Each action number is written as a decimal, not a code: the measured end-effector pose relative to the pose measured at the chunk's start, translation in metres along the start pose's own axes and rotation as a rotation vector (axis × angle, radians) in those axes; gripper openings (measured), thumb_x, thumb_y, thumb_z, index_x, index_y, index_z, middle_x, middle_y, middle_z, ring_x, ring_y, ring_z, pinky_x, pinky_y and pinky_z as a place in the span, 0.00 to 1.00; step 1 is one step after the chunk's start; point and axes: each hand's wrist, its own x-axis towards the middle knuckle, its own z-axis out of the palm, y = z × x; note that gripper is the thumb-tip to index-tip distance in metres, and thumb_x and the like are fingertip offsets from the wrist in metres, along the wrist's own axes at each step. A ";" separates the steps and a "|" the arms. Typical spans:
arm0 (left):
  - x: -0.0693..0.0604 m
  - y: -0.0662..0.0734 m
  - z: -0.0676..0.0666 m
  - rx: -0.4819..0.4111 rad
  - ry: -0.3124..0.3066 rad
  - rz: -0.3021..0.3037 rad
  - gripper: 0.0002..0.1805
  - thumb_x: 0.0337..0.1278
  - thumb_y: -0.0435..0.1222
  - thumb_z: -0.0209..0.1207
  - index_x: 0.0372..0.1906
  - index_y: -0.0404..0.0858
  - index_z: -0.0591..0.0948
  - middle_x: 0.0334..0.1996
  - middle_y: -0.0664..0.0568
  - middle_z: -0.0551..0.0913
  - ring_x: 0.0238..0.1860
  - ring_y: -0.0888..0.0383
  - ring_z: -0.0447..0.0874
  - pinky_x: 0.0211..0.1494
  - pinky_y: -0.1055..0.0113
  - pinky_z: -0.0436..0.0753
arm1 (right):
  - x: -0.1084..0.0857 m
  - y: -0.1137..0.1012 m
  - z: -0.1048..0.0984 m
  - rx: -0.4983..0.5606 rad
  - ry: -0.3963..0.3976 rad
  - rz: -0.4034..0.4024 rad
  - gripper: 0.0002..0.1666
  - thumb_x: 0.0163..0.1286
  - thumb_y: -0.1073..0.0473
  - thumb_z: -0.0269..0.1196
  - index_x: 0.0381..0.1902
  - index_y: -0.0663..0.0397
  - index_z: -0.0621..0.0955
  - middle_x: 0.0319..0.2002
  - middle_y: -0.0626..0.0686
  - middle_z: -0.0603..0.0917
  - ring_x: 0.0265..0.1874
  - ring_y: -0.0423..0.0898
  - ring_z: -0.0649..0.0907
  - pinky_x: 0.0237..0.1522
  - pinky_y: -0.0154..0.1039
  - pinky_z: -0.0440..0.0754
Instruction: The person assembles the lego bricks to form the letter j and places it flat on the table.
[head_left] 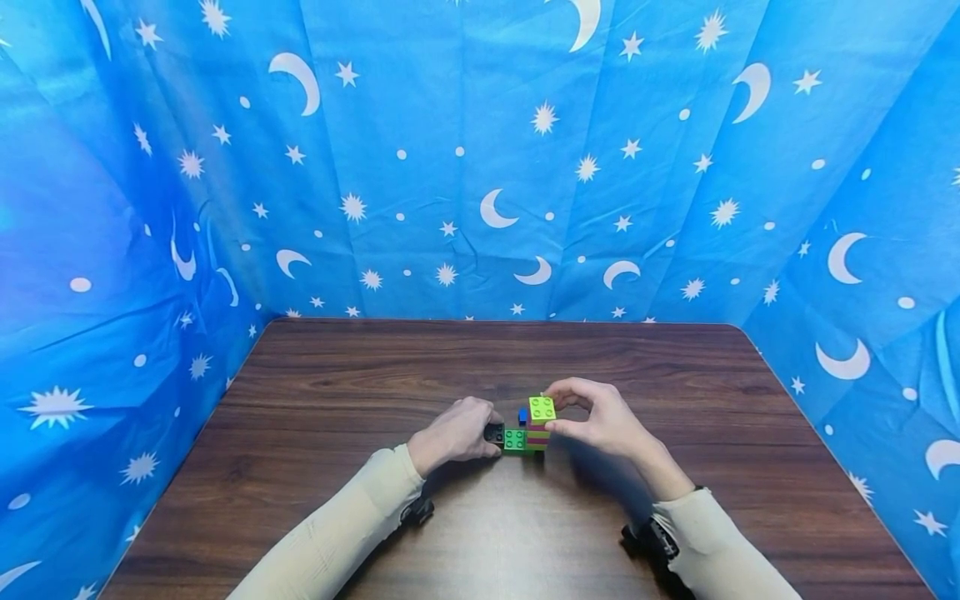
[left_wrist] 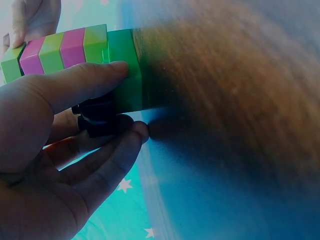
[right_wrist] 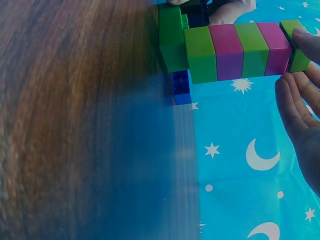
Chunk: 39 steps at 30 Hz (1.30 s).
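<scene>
A stack of alternating lime and pink toy bricks [right_wrist: 228,52] stands on one end of a green brick [head_left: 514,439] on the table. My right hand [head_left: 606,421] pinches the topmost lime brick [head_left: 542,403] between thumb and fingers. In the right wrist view that brick is slightly tilted, with a thin dark gap against the pink brick [right_wrist: 276,47] below it. My left hand [head_left: 459,432] grips the base from the left, its thumb along the green side and its fingers about a black brick [left_wrist: 97,117], partly hidden.
A small blue brick [right_wrist: 181,87] sits just behind the stack, close to the green base. The brown wooden table [head_left: 360,358] reaches back to a blue curtain [head_left: 420,183] with white moons and stars, which also hangs on both sides.
</scene>
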 end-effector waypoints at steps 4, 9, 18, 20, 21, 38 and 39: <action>0.000 0.000 0.000 0.000 0.004 0.006 0.22 0.45 0.44 0.74 0.47 0.41 0.87 0.37 0.55 0.85 0.32 0.65 0.79 0.37 0.70 0.80 | 0.001 -0.001 0.001 -0.001 -0.007 0.012 0.22 0.57 0.57 0.73 0.49 0.46 0.80 0.42 0.43 0.84 0.40 0.40 0.83 0.46 0.42 0.83; 0.001 -0.001 0.000 -0.003 0.004 0.008 0.21 0.45 0.44 0.74 0.47 0.41 0.87 0.35 0.56 0.84 0.32 0.65 0.78 0.37 0.70 0.80 | 0.003 -0.007 0.001 -0.012 -0.016 0.016 0.23 0.56 0.65 0.72 0.51 0.53 0.80 0.43 0.49 0.84 0.40 0.44 0.83 0.46 0.42 0.83; 0.000 0.001 -0.002 0.022 0.009 0.028 0.19 0.44 0.44 0.74 0.44 0.42 0.87 0.31 0.58 0.81 0.29 0.65 0.76 0.35 0.69 0.79 | 0.003 0.000 0.000 0.024 -0.032 -0.007 0.22 0.58 0.60 0.72 0.52 0.46 0.83 0.47 0.46 0.84 0.42 0.41 0.83 0.48 0.47 0.83; 0.000 0.001 -0.002 0.025 0.010 0.030 0.19 0.44 0.44 0.74 0.44 0.42 0.87 0.30 0.58 0.81 0.29 0.65 0.76 0.35 0.69 0.79 | 0.003 0.000 0.000 0.037 -0.031 0.000 0.22 0.58 0.58 0.72 0.51 0.45 0.83 0.47 0.45 0.84 0.42 0.40 0.83 0.48 0.47 0.83; 0.000 0.001 -0.002 0.024 0.010 0.031 0.19 0.44 0.44 0.74 0.44 0.42 0.87 0.31 0.58 0.81 0.29 0.65 0.76 0.35 0.69 0.79 | 0.002 0.000 0.000 0.038 -0.031 0.002 0.21 0.58 0.58 0.72 0.52 0.45 0.83 0.47 0.45 0.84 0.42 0.40 0.83 0.48 0.48 0.83; 0.001 0.000 0.000 0.016 0.007 0.018 0.20 0.44 0.44 0.74 0.45 0.41 0.87 0.34 0.56 0.84 0.31 0.65 0.77 0.36 0.70 0.79 | 0.005 -0.002 -0.002 0.058 -0.072 0.045 0.22 0.60 0.55 0.71 0.53 0.45 0.83 0.47 0.45 0.84 0.43 0.41 0.83 0.51 0.51 0.81; 0.001 0.000 0.000 0.017 0.008 0.017 0.20 0.44 0.44 0.74 0.45 0.41 0.87 0.33 0.56 0.83 0.30 0.65 0.77 0.36 0.70 0.79 | 0.005 -0.001 -0.002 0.053 -0.073 0.042 0.22 0.60 0.55 0.71 0.53 0.45 0.83 0.47 0.46 0.84 0.43 0.41 0.83 0.51 0.50 0.82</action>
